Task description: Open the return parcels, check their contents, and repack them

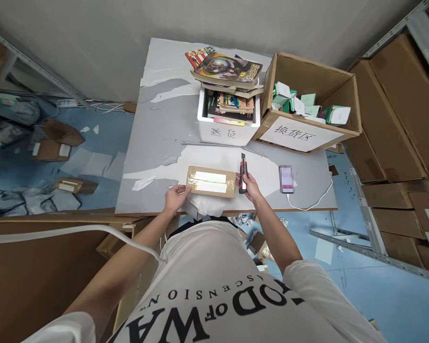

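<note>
At the frame's center, my left hand point(176, 196) pinches the parcel point(211, 182) by its lower-left corner, apparently for steadiness; my right hand point(251, 187) grips a knife point(243, 172), tip toward the frame's top, seemingly for safety.

At the table point(164, 119) are one parcel point(211, 182), one knife point(243, 171), one phone point(286, 178), one bin point(219, 138) and one carton point(316, 78).

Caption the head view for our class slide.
At a worktable, the left hand steadies a taped parcel; the right hand holds a utility knife.
</note>
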Demonstrator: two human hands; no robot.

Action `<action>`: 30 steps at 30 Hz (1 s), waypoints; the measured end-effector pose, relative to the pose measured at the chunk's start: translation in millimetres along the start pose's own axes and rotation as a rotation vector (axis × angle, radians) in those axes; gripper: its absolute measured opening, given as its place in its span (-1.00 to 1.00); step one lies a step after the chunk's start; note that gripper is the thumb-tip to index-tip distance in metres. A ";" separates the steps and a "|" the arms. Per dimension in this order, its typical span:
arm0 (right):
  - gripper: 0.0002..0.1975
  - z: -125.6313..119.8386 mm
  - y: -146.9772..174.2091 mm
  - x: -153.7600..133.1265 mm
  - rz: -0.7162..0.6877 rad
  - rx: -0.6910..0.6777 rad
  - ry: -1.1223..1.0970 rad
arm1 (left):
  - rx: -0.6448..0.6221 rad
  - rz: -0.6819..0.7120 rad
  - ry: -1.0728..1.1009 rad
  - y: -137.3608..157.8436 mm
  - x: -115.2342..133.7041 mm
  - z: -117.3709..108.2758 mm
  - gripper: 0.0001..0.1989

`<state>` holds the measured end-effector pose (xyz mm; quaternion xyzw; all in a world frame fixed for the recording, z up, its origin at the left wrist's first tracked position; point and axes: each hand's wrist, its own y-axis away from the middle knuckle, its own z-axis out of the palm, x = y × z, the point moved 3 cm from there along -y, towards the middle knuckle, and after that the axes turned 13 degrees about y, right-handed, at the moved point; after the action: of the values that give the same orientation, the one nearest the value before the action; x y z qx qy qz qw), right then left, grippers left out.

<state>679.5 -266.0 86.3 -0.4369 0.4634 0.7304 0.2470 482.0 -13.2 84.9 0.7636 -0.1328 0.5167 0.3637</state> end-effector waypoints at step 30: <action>-0.36 -45.6 96.4 -1.6 -0.016 -0.142 0.756 | -0.578 0.774 -0.977 -15.9 71.0 64.3 0.20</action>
<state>625.2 -350.0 123.5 -0.6951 0.4666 0.5459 0.0337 566.3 -34.3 128.3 0.6790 -0.6773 0.1497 0.2403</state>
